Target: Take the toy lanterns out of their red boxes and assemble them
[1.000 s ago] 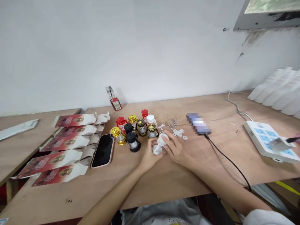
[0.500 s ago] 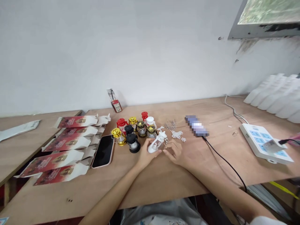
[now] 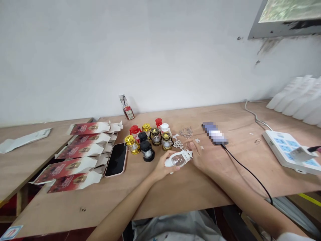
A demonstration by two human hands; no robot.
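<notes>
My left hand (image 3: 162, 168) is closed around a small white toy lantern (image 3: 179, 159) with a clear globe, tipped on its side just above the wooden table (image 3: 175, 190). My right hand (image 3: 200, 154) rests to the right of the lantern, its fingers reaching toward small white plastic pieces (image 3: 198, 143) on the table; what its fingertips pinch, if anything, is hidden. Behind the hands stands a cluster of several little lanterns (image 3: 147, 139) in red, gold, black and white. A pile of thin metal wire handles (image 3: 186, 132) and a patch of small round discs (image 3: 178, 144) lie nearby.
A dark phone in a pink case (image 3: 116, 159) lies left of the lanterns, beside several flat red-and-white cartons (image 3: 82, 150). A small bottle (image 3: 127, 108) leans at the wall. A blurred device (image 3: 215, 133) with a black cable (image 3: 245, 170) and a white power strip (image 3: 291, 150) sit right.
The white lantern has gone from upright to lying on its side in my left hand. My right hand has left the lantern and moved toward the white pieces.
</notes>
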